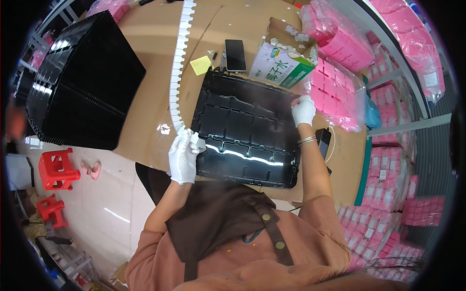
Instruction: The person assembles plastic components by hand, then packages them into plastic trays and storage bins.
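Observation:
A black plastic tray [242, 127] with a grid of shallow compartments lies on the cardboard-covered table in front of me. At its left edge my left hand [182, 157], in a white glove, is closed on the lower end of a long white notched strip [179, 72]. A small white piece [198, 142] shows at its fingertips, over the tray's edge. My right hand [304, 111], also gloved in white, is at the tray's far right edge with its fingers curled together. What those fingers hold, if anything, is hidden.
A tall stack of black trays [85, 82] stands at left. Beyond the tray lie a yellow note [201, 65], a phone [236, 55] and an open carton [281, 60]. Pink wrapped packs [335, 87] sit at right, near a black box [323, 140] with a white cable. Red stools [58, 169] stand on the floor.

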Available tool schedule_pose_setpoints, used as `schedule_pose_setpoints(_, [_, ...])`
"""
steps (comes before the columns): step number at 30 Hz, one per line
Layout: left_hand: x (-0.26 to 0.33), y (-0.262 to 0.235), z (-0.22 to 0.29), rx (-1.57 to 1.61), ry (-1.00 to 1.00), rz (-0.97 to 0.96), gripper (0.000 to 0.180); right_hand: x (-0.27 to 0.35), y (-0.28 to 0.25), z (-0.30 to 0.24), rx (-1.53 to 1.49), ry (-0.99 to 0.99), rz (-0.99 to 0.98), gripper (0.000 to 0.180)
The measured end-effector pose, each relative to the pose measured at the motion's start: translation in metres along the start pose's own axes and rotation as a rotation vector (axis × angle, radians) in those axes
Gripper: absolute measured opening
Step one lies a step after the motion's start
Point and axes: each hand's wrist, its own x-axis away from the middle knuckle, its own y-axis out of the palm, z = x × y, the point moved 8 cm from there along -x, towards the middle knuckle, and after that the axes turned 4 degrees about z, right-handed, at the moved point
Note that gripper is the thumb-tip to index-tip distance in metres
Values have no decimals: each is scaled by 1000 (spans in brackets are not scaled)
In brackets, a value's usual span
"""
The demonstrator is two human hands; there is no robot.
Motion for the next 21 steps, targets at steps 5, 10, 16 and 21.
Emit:
schedule_pose_setpoints(5, [3, 3, 7, -31, 9, -49, 17, 10, -1, 29, -397, 42, -125, 6])
schedule_pose_setpoints(10, [15, 13, -1, -123, 19, -97, 20, 75, -51, -36, -1080, 269, -109, 5])
schedule_pose_setpoints(16, [22, 20, -21, -185, 10, -160, 19, 180, -43, -189, -1429, 236, -653, 9])
schedule_pose_setpoints(21, [22, 11, -12, -174, 67, -126, 20, 157, -43, -176, -1265, 160, -410, 5])
